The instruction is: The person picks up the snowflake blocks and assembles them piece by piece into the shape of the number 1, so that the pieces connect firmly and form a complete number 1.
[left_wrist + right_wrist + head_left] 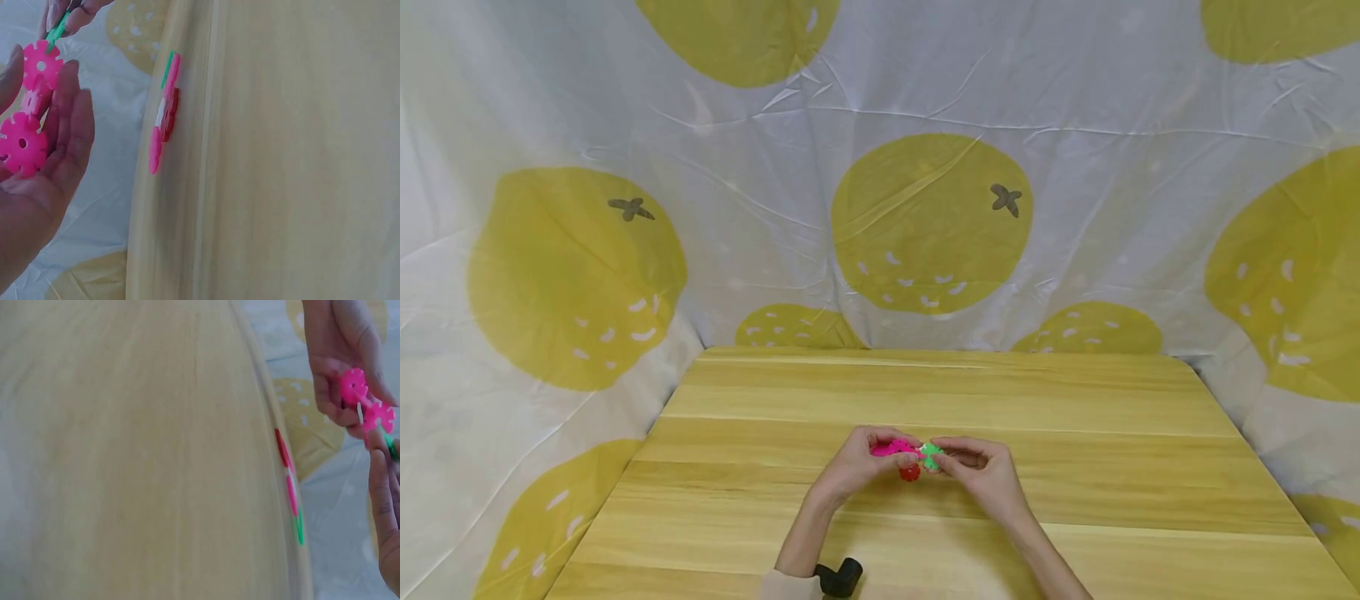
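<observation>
Low in the middle of the head view, the left hand (853,467) pinches pink discs (893,448), the right hand (996,479) a green disc (933,456) meeting them. Gripping near the joint, notches squared, should probably prevent bending.

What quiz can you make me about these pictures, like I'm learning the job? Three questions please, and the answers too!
1. Pick one: what colour is the piece that the right hand pinches? a) blue b) green c) black

2. True or false: the left hand holds pink notched pieces.

3. Fill in the missing word: the big fruit shapes on the cloth behind the table are coloured ____.

Key: 1 b; 2 true; 3 yellow.
</observation>
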Demonstrator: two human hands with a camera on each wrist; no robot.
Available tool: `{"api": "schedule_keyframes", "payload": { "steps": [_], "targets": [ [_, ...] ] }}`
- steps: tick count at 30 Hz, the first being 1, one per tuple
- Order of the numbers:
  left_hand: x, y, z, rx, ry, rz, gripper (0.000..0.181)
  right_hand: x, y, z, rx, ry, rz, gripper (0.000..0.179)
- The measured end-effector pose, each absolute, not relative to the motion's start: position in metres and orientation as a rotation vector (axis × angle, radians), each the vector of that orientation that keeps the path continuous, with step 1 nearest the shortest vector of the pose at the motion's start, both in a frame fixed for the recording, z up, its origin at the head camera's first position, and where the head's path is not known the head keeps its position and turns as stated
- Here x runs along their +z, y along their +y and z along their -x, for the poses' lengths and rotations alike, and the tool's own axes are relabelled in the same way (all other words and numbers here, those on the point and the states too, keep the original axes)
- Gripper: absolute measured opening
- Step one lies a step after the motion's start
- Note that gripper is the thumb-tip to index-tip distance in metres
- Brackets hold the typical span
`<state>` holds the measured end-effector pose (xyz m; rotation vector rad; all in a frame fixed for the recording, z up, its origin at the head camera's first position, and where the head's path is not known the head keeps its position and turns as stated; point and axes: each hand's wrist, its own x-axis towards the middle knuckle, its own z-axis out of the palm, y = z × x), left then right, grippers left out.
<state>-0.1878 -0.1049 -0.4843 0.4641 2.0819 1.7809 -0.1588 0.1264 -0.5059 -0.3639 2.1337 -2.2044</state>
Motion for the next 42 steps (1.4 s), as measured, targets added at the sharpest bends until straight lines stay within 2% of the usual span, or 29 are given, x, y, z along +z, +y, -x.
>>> {"api": "schedule_keyframes", "payload": {
  "steps": [6, 13, 25, 31, 42],
  "targets": [
    [-0.481, -0.107, 0.187, 1.616, 2.322, -0.622, 0.037, -0.505, 0.126, 0.162, -2.160, 2.094, 0.283, 0.033],
    [-0.478, -0.097, 0.186, 1.550, 2.482, -0.821, 0.034, -0.505, 0.119, 0.162, -2.199, 2.011, 0.131, 0.036],
    [-0.483, -0.093, 0.185, 1.601, 2.490, -0.763, 0.031, -0.500, 0.116, 0.163, -2.178, 1.960, -0.011, 0.037],
    [-0.482, -0.097, 0.185, 1.622, 2.548, -0.626, 0.027, -0.501, 0.131, 0.173, -2.104, 2.161, -0.077, 0.036],
    [-0.482, -0.111, 0.188, 1.646, 2.539, -0.508, 0.028, -0.512, 0.148, 0.185, -1.882, 2.324, -0.034, 0.032]
  ]
}}
